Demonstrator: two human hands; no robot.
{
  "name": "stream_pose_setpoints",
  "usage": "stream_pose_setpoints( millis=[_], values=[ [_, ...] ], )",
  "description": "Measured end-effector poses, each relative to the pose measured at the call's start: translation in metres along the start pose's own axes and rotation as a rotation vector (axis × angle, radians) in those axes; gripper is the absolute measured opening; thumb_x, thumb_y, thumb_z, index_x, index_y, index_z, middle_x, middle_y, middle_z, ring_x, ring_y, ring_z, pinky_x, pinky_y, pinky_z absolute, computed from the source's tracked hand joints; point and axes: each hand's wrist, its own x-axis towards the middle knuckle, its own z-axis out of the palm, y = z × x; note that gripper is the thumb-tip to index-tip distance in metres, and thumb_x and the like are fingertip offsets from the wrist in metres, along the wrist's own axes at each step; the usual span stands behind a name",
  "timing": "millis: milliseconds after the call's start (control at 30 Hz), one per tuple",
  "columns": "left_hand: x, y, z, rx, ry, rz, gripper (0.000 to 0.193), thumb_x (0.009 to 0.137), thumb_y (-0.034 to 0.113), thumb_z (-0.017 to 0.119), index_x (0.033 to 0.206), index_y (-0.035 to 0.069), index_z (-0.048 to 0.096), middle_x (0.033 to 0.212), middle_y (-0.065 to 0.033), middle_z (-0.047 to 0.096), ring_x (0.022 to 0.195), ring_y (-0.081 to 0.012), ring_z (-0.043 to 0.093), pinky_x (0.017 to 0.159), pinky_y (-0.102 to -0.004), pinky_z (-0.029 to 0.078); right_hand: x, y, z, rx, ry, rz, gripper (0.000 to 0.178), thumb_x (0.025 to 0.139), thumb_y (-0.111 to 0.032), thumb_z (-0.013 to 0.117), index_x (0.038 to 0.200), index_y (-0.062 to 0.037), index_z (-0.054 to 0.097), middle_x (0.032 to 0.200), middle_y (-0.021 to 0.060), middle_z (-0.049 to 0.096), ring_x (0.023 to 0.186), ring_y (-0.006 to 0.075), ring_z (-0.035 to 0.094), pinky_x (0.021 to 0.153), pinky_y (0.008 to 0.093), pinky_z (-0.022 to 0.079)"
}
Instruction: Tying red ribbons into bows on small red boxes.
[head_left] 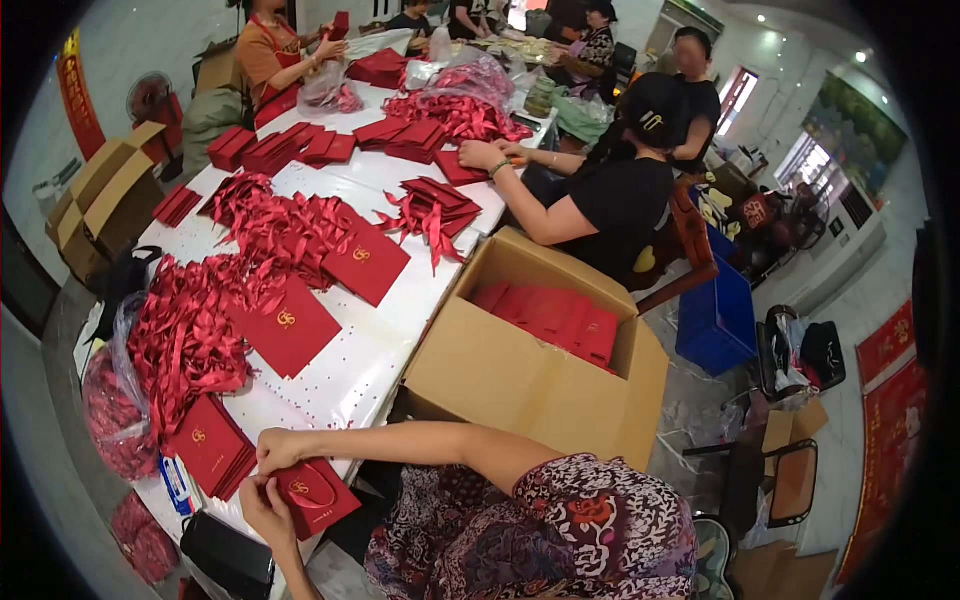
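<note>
A small red paper gift bag [335,510] with gold print lies at the near edge of the white table. Its red ribbon handle [318,484] loops across the front. My right hand [284,450] reaches in from the right and pinches at the bag's upper left edge. Just below it, my left hand [268,512] grips the same edge with bent fingers. Whether a ribbon end is between the fingertips is hidden. Close to my hands, a stack of flat red bags [212,448] sits beside a heap of red ribbons [195,330].
More red bags [368,258] and ribbons cover the white table [350,370]. An open cardboard box [510,380] holding red bags stands on the right. A black case [228,552] lies near my left hand. A person in black [600,190] works across from the box; others stand farther back.
</note>
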Motion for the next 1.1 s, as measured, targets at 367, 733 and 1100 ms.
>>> stream_pose_setpoints(
  millis=[367, 733, 1100],
  values=[
    [-0.034, -0.051, 0.011, -0.079, 0.048, -0.366, 0.02, 0.09, 0.013, 0.067, 0.084, -0.002, 0.055, 0.071, -0.0141, 0.06, 0.064, -0.0217, 0.056, 0.062, -0.0352, 0.047, -0.017, 0.0, 0.02, -0.158, 0.363, -0.306, 0.014, 0.081, -0.022, 0.063, 0.077, -0.0085, 0.068, 0.084, 0.0147, 0.062, 0.088, 0.0351, 0.059, 0.08, 0.0434, 0.046],
    [-0.026, -0.036, 0.018, 0.06, 0.097, -0.417, 0.017, 0.085, 0.019, 0.071, 0.091, 0.003, 0.065, 0.086, -0.0152, 0.063, 0.08, -0.0315, 0.065, 0.071, -0.0389, 0.051, -0.076, 0.0, -0.015, -0.382, 0.407, -0.349, 0.012, 0.087, -0.016, 0.064, 0.087, -0.0051, 0.068, 0.083, 0.0125, 0.063, 0.083, 0.0343, 0.062, 0.074, 0.0438, 0.049],
    [0.003, -0.036, 0.033, 0.466, 0.09, -0.298, 0.021, 0.08, 0.023, 0.075, 0.09, 0.006, 0.071, 0.08, -0.0129, 0.069, 0.079, -0.0318, 0.065, 0.071, -0.0439, 0.048, -0.004, 0.005, -0.006, -0.597, 0.383, -0.243, 0.023, 0.079, -0.023, 0.076, 0.085, -0.0036, 0.066, 0.084, 0.0145, 0.064, 0.08, 0.0334, 0.064, 0.069, 0.0437, 0.051]
  ],
)
